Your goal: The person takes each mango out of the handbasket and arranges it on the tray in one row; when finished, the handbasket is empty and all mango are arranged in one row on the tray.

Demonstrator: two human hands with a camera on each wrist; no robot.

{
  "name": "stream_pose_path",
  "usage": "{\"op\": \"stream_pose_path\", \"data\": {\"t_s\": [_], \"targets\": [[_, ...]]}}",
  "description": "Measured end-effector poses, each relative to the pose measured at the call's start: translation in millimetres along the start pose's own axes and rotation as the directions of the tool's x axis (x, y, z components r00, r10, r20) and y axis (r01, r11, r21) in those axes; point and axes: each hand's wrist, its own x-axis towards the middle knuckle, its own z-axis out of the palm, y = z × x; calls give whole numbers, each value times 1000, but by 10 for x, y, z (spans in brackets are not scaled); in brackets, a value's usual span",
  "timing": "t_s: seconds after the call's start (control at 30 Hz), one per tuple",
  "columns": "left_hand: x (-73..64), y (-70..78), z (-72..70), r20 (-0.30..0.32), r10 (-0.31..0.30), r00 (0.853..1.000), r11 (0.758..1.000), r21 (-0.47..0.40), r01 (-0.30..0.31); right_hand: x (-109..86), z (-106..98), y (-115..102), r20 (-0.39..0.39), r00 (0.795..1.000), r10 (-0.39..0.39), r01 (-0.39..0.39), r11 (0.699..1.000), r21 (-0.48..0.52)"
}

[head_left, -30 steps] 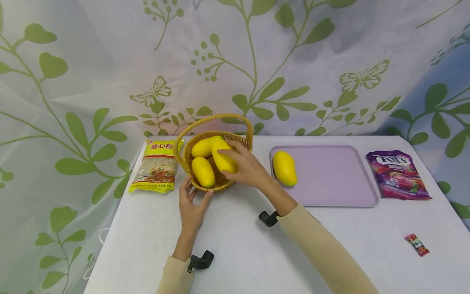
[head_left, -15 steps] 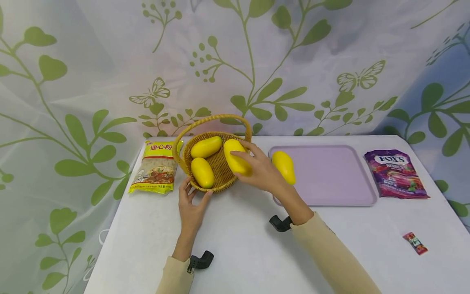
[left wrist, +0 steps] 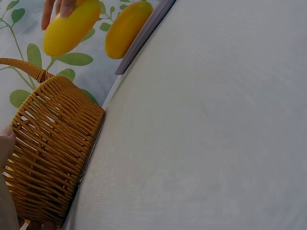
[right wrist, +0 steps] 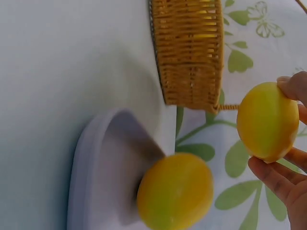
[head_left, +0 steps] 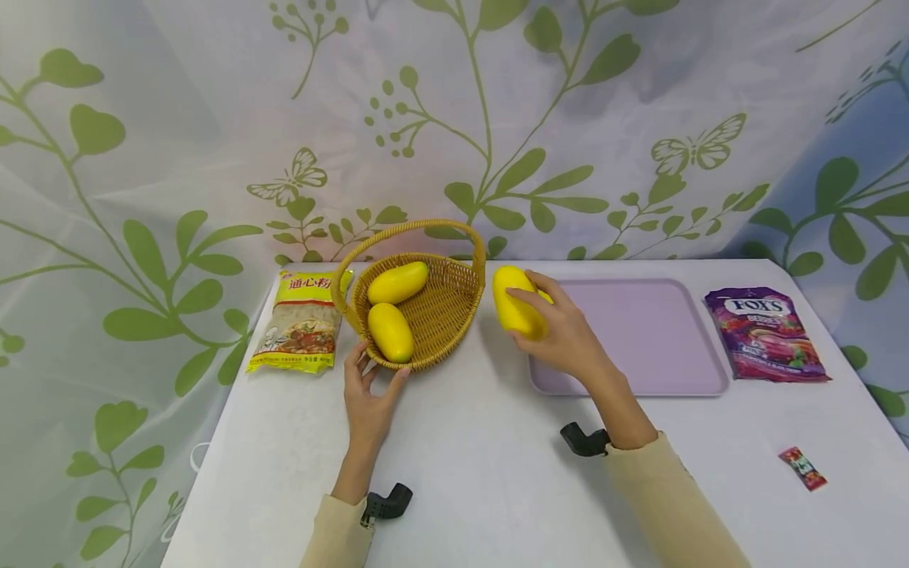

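My right hand (head_left: 568, 335) holds a yellow mango (head_left: 513, 300) above the gap between the wicker basket (head_left: 447, 312) and the lilac tray (head_left: 639, 339). Thumb and fingers pinch that mango from opposite sides in the right wrist view. Another mango (right wrist: 175, 191) rests at the tray's near end, mostly hidden behind my right hand in the head view. Two more mangoes, one at the back (head_left: 398, 282) and one in front (head_left: 390, 333), lie in the left half of the basket. My left hand (head_left: 369, 406) grips the basket's front left side, thumb and fingers spread around it.
A yellow pasta bag (head_left: 298, 323) lies left of the basket. Beyond the tray on the right is a purple candy bag (head_left: 767, 335), with a small wrapped candy (head_left: 803, 468) nearer the front. The basket's tall handle (head_left: 408, 229) arches over it. A patterned curtain hangs behind the table.
The right hand has lifted a mango out of the basket and carried it rightward to the tray's left edge. My left hand stays at the basket.
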Motion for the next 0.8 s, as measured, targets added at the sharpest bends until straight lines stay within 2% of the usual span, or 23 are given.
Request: {"op": "stream_pose_path", "data": {"t_s": [0.23,0.53,0.8], "targets": [[2,-2,-2,-2,-2,1000,1000,-4,2,-123,-141,128,-55,998,40,-39,999,10],[8,-3,4,-3,6,1000,1000,5,-6,-271,-289,282,-73,992,99,-98,995,16],[9,-11,-2,-3,3,1000,1000,16,-3,-402,-402,469,-117,987,109,-110,994,-8]]}}
